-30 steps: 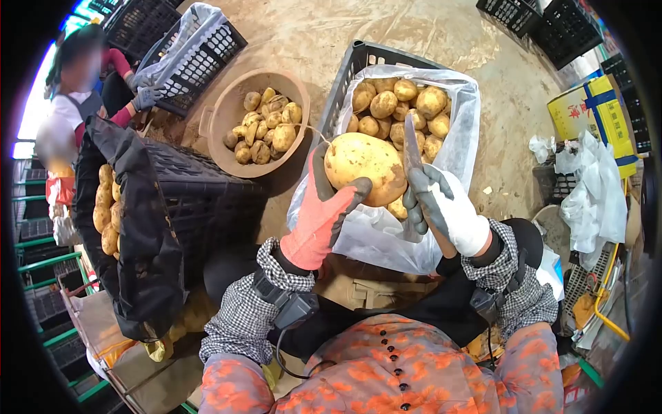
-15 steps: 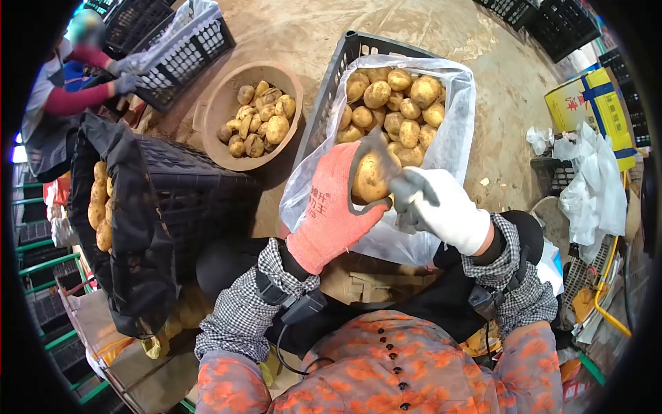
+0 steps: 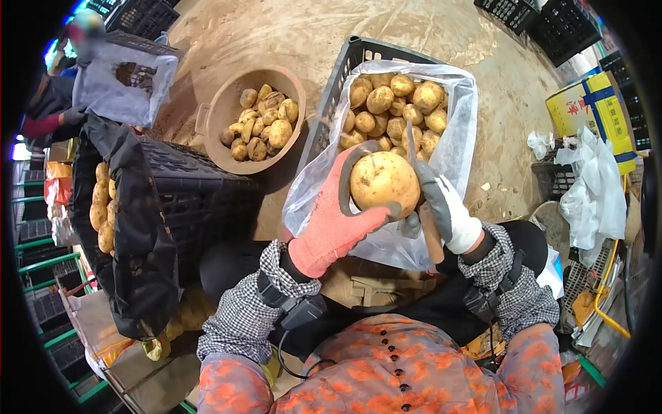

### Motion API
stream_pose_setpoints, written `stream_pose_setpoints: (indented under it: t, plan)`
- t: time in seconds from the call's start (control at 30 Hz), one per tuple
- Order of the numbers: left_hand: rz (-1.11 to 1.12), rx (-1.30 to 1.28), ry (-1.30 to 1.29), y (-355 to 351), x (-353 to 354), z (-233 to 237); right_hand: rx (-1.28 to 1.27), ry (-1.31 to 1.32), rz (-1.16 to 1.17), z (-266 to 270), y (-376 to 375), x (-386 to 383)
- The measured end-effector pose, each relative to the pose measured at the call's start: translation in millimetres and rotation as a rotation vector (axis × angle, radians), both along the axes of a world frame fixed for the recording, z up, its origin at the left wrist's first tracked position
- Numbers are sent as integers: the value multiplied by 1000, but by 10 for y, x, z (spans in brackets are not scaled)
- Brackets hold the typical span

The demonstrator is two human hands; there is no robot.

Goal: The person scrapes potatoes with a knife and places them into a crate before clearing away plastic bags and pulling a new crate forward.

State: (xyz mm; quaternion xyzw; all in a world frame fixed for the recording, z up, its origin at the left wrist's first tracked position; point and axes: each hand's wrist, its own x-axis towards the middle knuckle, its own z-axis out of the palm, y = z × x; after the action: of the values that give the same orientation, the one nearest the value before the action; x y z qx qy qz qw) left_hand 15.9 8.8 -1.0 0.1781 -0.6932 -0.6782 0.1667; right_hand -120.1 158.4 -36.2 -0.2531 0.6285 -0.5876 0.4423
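My left hand [image 3: 327,219], in a red glove with a grey palm, is wrapped round a large potato [image 3: 383,182] from its left side. In my right hand [image 3: 449,210], gloved in white and grey, is a knife [image 3: 432,238] with a wooden handle. Its blade points away from me, close along the potato's right side. Both hands are over the near end of a black crate [image 3: 324,124] lined with translucent plastic [image 3: 465,103]. Several potatoes [image 3: 396,107] fill the far part of that crate.
A brown basin [image 3: 212,117] with potatoes and cut pieces stands left of the crate. Nearer on the left is a black crate [image 3: 200,200] draped with dark cloth, potatoes inside. Another person handles a lined crate [image 3: 124,76] at upper left. A yellow box [image 3: 586,110] and plastic bags [image 3: 593,193] lie right.
The knife has moved from across the potato's top to its right side, and the potato now shows more fully. At upper left, the other person's crate has tipped and shifted left.
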Motion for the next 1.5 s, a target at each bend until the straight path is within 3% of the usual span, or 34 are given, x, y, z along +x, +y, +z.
stream_pose_setpoints:
  t: [0.07, 0.1, 0.17, 0.33, 0.4, 0.43, 0.47, 0.57, 0.6, 0.67, 0.73, 0.77, 0.93, 1.0, 1.07, 1.13, 1.17, 1.23, 1.27, 1.33, 1.37, 1.4, 1.43, 1.47, 1.5]
  plan:
    - [43, 233, -40, 5, 13, 85, 28, -453, -13, 158, -88, 104]
    - [49, 235, -42, 12, 6, 63, 36, -542, -50, 210, -113, 162]
    - [179, 190, -31, -3, -40, -10, 28, -487, -22, 138, -128, 248]
    - [181, 318, 70, -136, -52, -129, 15, -521, -29, 137, -156, 317]
    - [134, -102, 50, -248, -36, -127, 17, -512, 9, 129, -142, 254]
    - [148, 584, 23, -328, -29, -58, 13, -572, 0, 183, -139, 242]
    - [148, 585, 24, -414, -14, -123, 9, -631, -9, 215, -134, 231]
    - [343, 301, -12, -552, -15, -168, -3, -603, 54, 175, -59, 123]
    - [354, 353, 47, -474, 10, -113, -7, -617, 87, 189, -47, 79]
    - [137, -682, 33, -483, 96, -97, -6, -575, 70, 243, -40, 48]
    - [-456, -835, 143, -440, 84, -1, 53, -558, 103, 265, -24, 33]
    - [-511, -861, 81, -330, 131, 38, 79, -530, 54, 204, -12, 56]
    - [-226, -631, -33, -145, 84, -194, 90, -406, 202, 340, 19, 21]
    - [-147, 640, 13, -138, 20, -224, -8, -428, 13, 354, 13, 10]
    - [-105, 662, 26, -79, 0, -236, -96, -443, -111, 490, 12, -62]
    - [-87, 1000, 175, -26, 8, -167, -55, -323, -111, 588, 19, -107]
    - [-90, 1018, 194, -11, 7, -119, -53, -326, -116, 555, 43, -128]
    - [-44, 915, 154, -13, -30, -141, 40, -46, 175, 452, 95, -155]
    - [4, 808, 115, -11, -41, -159, 84, -139, 165, 402, 92, -92]
    - [-32, 719, 100, 6, 9, -124, 153, -40, 212, 506, 68, -102]
    - [-83, 540, 53, 13, 44, -125, 158, -42, 208, 457, 70, -97]
    - [-135, 361, 7, 33, 65, -125, 125, 150, 171, 367, 81, -83]
    - [-64, 488, -118, 75, 52, -53, 93, 341, 134, 319, 89, -68]
    - [-68, 495, -122, 76, 52, -112, 100, 337, 130, 317, 81, -73]
    - [-85, 179, -114, 57, 61, -208, 124, 347, 172, 330, 51, -83]
